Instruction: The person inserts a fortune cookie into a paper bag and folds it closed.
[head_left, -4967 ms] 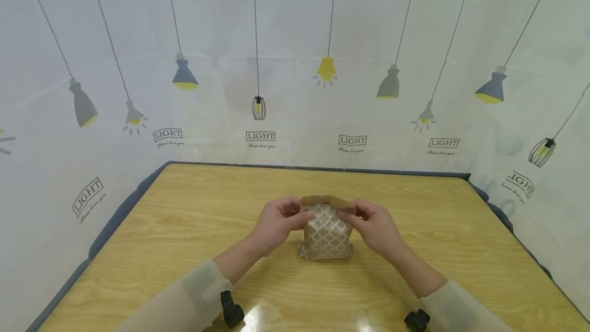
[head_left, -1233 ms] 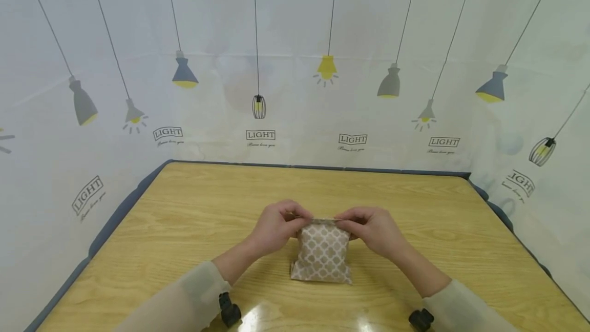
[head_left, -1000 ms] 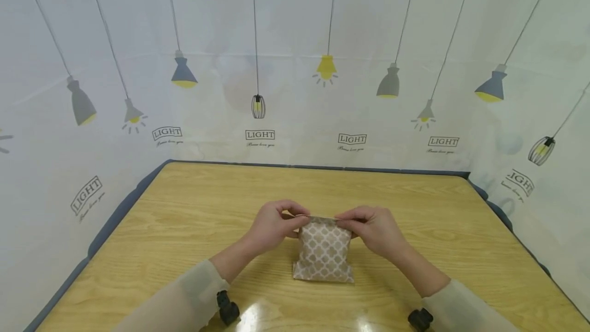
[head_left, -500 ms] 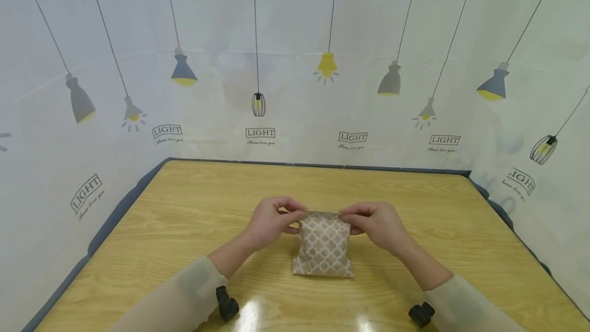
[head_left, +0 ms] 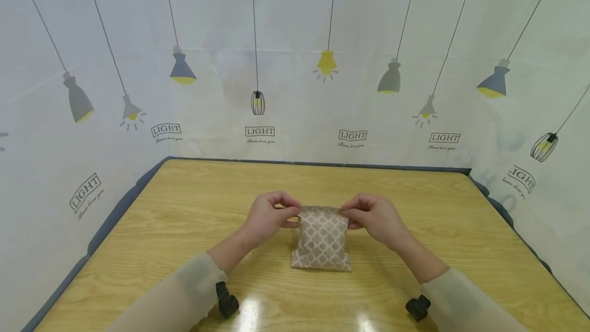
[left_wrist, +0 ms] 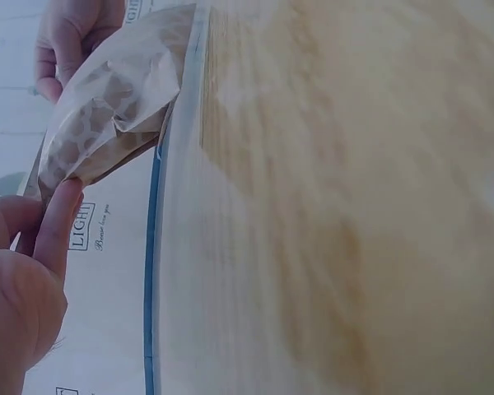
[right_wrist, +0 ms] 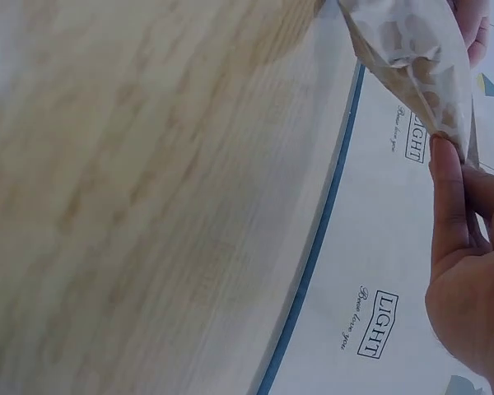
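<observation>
A brown paper bag with a white lattice print stands upright at the middle of the wooden table, its sides bulging and its top folded over. My left hand pinches the top left corner of the fold between thumb and fingers. At the top right corner, my right hand pinches it the same way. Creased paper on the side of the bag shows in the left wrist view, near my left fingertips. What the bag contains is hidden.
The wooden table spreads out around the bag. Behind and beside it hangs a pale backdrop printed with lamps and the word LIGHT. A dark blue edge runs between table and backdrop. Black wrist cameras sit at both sleeves.
Five seconds ago a plain brown flap stood up at the bag's top; now the top is folded down to a narrow patterned strip. Over the last second, hands and bag shifted slightly upward in view.
</observation>
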### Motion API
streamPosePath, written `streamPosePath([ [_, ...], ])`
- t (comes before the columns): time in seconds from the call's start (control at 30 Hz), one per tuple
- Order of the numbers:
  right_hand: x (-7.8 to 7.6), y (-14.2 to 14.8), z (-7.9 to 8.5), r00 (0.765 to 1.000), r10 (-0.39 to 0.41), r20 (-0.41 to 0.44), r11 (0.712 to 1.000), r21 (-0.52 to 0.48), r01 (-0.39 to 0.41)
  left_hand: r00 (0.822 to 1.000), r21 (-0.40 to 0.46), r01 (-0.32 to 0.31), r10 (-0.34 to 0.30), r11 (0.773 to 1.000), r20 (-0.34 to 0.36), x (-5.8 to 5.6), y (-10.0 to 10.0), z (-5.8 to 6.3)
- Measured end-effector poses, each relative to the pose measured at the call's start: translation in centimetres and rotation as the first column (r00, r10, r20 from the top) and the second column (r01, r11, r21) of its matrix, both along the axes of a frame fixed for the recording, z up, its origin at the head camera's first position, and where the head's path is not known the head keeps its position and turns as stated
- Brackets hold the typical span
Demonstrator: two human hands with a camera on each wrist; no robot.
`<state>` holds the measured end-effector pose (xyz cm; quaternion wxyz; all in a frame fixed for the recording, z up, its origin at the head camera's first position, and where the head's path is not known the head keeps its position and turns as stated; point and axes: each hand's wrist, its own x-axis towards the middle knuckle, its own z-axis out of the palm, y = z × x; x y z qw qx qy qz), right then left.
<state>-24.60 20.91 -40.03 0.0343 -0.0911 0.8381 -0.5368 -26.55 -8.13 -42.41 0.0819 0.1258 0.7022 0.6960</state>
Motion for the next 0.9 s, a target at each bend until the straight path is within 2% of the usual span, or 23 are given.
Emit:
streamPosePath([
  [0.3,-1.2,-0.8,-0.3,0.999,-0.031,-0.044,0.993,0.11,0.036,0.998,-0.05,-0.052,0.05,0.997,-0.036,-1.4,0.5,-0.8],
  [0.5,-2.1,-0.9,-0.6,0.998,-0.03,-0.047,0.988,0.148,0.037,0.996,-0.099,-0.079,0.076,0.992,-0.041,-1.9,0.8,-0.8],
  [0.63,-2.9,-0.8,-0.7,1.0,-0.017,-0.021,0.99,0.141,0.019,0.996,-0.126,-0.078,0.074,0.989,-0.041,-2.2,0.8,-0.7],
  [0.9,-3.7,-0.3,-0.9,0.995,0.033,0.095,0.996,0.078,-0.041,0.999,-0.125,-0.044,0.046,0.991,0.011,-2.7,0.9,-0.9],
])
